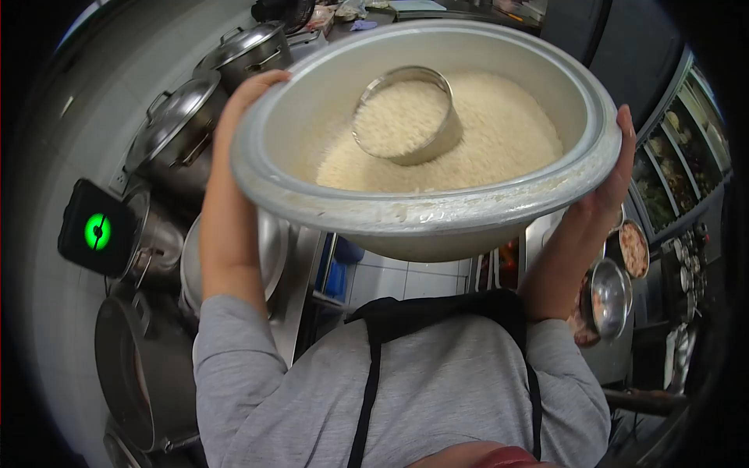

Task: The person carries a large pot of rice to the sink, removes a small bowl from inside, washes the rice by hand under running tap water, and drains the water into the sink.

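I watch both bare hands hold a wide metal pot aloft between them, tipped toward the camera above the tiled floor. The left hand grips its rim, fingertips just showing over the edge; the right hand is pressed against the opposite side, fingers upright along the rim. Inside I see white rice and, sunk into it at a tilt, a round metal cup full of grains. Beyond the pot, a dark desk carries small items. Lidded steel pots line the pale wall to my left; to my right I have steel bowls and a glass-fronted cabinet of produce.
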`<move>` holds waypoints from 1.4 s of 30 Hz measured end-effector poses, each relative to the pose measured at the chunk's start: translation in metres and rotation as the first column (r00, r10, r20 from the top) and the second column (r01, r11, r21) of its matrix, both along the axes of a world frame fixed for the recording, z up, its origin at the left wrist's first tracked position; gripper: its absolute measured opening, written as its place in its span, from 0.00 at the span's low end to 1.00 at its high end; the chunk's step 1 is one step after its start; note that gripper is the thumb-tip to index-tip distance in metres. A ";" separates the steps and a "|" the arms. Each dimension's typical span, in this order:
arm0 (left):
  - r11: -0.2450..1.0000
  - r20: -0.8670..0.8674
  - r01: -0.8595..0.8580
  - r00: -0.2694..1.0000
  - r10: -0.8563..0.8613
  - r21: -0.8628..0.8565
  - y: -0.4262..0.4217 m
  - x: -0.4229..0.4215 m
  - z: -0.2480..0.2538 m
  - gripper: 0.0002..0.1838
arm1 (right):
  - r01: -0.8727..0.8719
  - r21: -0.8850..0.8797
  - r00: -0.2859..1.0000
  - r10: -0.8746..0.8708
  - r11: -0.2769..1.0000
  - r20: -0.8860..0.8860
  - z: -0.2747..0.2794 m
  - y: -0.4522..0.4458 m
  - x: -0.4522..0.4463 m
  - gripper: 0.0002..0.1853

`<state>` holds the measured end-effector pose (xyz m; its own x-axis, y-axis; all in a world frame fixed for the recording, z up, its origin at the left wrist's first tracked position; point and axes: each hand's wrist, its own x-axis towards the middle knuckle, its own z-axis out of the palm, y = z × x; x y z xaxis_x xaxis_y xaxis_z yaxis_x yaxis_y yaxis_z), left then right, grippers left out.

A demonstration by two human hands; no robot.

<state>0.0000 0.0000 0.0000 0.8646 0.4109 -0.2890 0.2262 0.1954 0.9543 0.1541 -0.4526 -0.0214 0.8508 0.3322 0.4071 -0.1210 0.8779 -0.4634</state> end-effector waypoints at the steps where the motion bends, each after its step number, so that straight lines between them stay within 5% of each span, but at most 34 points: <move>1: 1.000 -0.004 0.011 1.000 -0.011 0.011 -0.003 0.014 -0.017 0.15 | 0.049 -0.018 0.998 -0.048 0.999 0.045 -0.007 -0.006 0.003 0.10; 6: 0.997 -0.057 0.016 0.998 -0.012 0.070 0.048 0.182 -0.147 0.14 | 0.197 -0.175 0.980 -0.192 0.965 0.043 -0.024 0.044 0.109 0.11; 8: 0.803 0.189 0.053 0.961 -0.203 0.594 0.072 0.221 -0.158 0.15 | 0.239 -0.178 0.970 -0.244 0.954 -0.007 -0.031 0.065 0.138 0.12; 11: 0.908 0.041 0.101 0.991 -0.128 0.407 0.084 0.286 -0.165 0.17 | 0.118 -0.178 0.993 -0.111 0.977 0.050 -0.049 0.074 0.200 0.15; 22: 0.986 0.185 0.015 0.982 -0.046 0.166 0.132 0.510 -0.144 0.07 | 0.164 -0.315 0.976 -0.201 0.935 -0.088 -0.077 0.125 0.414 0.20; 25: 0.945 0.252 -0.085 0.968 0.003 0.314 0.163 0.565 -0.159 0.07 | 0.192 -0.360 0.933 -0.284 0.913 -0.221 -0.092 0.157 0.474 0.23; 31: 0.952 0.256 -0.155 0.963 0.085 0.266 0.191 0.653 -0.142 0.08 | 0.005 -0.571 0.919 -0.229 0.821 -0.322 -0.132 0.194 0.594 0.26; 42: 0.882 0.210 -0.137 0.977 0.044 0.452 0.265 0.898 -0.201 0.08 | -0.035 -0.779 0.808 -0.440 0.626 -0.391 -0.317 0.290 0.824 0.24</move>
